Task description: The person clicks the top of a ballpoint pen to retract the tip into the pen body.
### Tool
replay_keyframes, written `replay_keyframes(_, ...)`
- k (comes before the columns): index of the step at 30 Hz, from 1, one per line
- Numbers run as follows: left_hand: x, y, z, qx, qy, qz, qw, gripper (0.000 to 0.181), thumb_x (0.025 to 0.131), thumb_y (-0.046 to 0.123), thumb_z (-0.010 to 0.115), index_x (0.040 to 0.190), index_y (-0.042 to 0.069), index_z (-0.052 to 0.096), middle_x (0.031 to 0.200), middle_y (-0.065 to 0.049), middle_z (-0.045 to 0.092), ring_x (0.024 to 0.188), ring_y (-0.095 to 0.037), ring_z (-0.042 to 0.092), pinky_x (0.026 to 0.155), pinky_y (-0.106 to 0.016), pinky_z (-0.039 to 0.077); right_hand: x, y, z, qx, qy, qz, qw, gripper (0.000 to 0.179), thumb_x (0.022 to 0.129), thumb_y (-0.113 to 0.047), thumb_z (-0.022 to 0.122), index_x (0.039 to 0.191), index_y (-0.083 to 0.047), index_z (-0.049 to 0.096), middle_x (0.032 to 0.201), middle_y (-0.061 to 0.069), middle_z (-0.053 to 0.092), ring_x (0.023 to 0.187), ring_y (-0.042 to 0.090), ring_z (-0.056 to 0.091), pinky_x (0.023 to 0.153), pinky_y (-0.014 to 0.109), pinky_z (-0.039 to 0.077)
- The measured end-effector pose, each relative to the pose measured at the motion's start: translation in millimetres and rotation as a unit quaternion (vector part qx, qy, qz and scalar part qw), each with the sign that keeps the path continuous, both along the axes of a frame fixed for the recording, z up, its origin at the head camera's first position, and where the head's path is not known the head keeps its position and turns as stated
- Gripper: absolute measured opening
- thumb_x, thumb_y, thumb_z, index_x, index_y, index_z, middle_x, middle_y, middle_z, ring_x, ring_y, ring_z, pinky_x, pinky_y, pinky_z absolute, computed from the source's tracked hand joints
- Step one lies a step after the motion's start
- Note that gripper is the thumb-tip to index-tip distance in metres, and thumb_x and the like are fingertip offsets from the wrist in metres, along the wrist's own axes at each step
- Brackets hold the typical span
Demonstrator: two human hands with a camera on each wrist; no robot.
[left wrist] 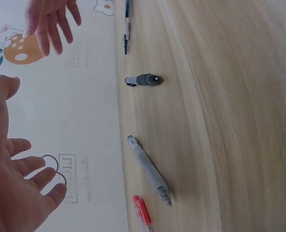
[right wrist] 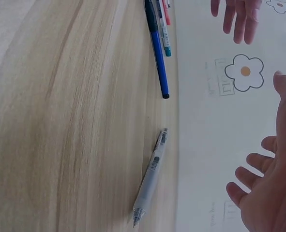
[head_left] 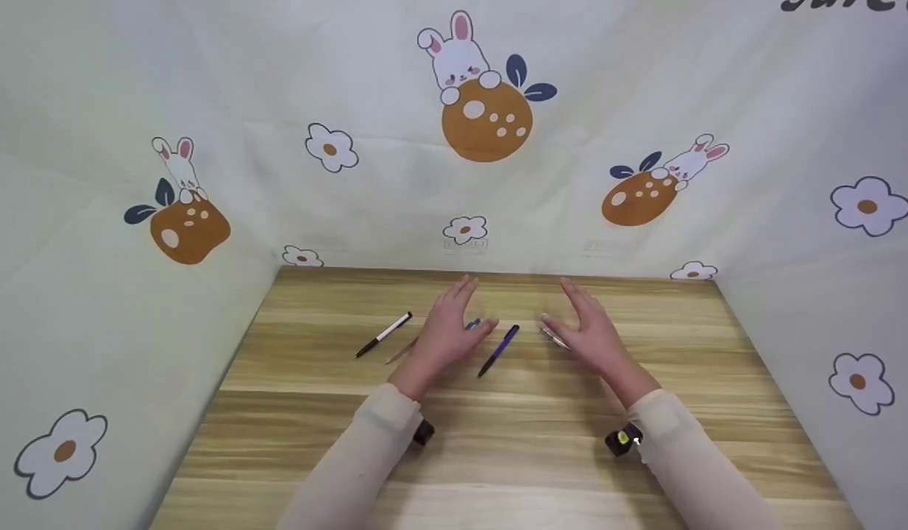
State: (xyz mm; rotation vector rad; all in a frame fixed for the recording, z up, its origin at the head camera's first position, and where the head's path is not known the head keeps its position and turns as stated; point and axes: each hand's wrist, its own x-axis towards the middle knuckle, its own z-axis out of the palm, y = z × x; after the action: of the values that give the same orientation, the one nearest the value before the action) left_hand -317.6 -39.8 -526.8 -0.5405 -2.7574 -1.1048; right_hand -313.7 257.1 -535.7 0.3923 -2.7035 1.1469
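Observation:
My left hand (head_left: 448,327) hovers with fingers extended over a pen with a teal end (head_left: 473,324), whose middle it hides in the head view. My right hand (head_left: 592,333) hangs with spread fingers close by a clear pen (head_left: 553,338), partly covering it. Between the hands lies a blue pen (head_left: 499,350) with a dark grip. Left of the left hand rests a white pen (head_left: 385,335) with black ends. Both wrist views show the hands raised, palms facing each other, holding nothing. A red-ended pen (left wrist: 142,210) appears in the left wrist view.
The pens lie on a wood-grain table (head_left: 513,456). A pale cloth (head_left: 380,199) printed with rabbits, oranges and flowers stands behind the table's far edge and along both sides. A small dark device (head_left: 622,440) sits at the right wrist, another (head_left: 423,433) at the left.

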Motion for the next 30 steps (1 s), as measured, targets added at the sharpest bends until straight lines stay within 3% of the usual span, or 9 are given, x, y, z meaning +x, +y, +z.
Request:
replay_keyframes(6, -1.5, -4.2, -1.5, 0.051, -0.026, -0.010, 0.9983, 0.084, 0.103, 0.043, 0.077, 0.170, 0.009, 0.040, 0.175, -0.016, 0.039, 0.162, -0.039, 0.033, 0.132, -0.053, 0.028, 1.4, 1.5, -2.5, -0.065, -0.031, 0.004, 0.9974, 0.092, 0.104, -0.050, 0.076, 0.173, -0.008, 0.034, 0.173, 0.021, 0.040, 0.160, 0.044, 0.035, 0.130, 0.061, 0.029)
replay_keyframes(10, -3.5, -7.5, -3.9, 0.078, -0.049, -0.020, 0.9955, 0.081, 0.103, 0.039, 0.079, 0.168, 0.007, 0.043, 0.172, -0.017, 0.043, 0.161, -0.038, 0.037, 0.131, -0.052, 0.029, 1.5, 0.9, -5.6, -0.107, -0.043, 0.018, 0.9932, 0.089, 0.103, -0.040, 0.081, 0.172, -0.007, 0.036, 0.172, 0.018, 0.042, 0.157, 0.041, 0.040, 0.126, 0.062, 0.034)
replay_keyframes(18, -4.9, -11.1, -3.4, 0.127, -0.095, -0.033, 0.9868, 0.067, 0.102, 0.023, 0.081, 0.161, 0.008, 0.054, 0.156, -0.015, 0.058, 0.146, -0.033, 0.053, 0.122, -0.051, 0.043, -2.2, -0.1, -9.1, -0.130, -0.060, 0.035, 0.9891, 0.080, 0.101, -0.019, 0.083, 0.168, -0.004, 0.041, 0.169, 0.023, 0.044, 0.154, 0.042, 0.045, 0.123, 0.063, 0.037)
replay_keyframes(30, -5.7, -16.5, -5.0, 0.150, -0.120, -0.038, 0.9807, 0.061, 0.101, 0.016, 0.081, 0.156, 0.005, 0.057, 0.148, -0.016, 0.064, 0.137, -0.031, 0.060, 0.119, -0.050, 0.046, -3.9, -1.8, -12.8, -0.151, -0.065, 0.030, 0.9859, 0.078, 0.101, -0.020, 0.084, 0.166, -0.004, 0.045, 0.167, 0.019, 0.049, 0.151, 0.040, 0.048, 0.121, 0.058, 0.041)
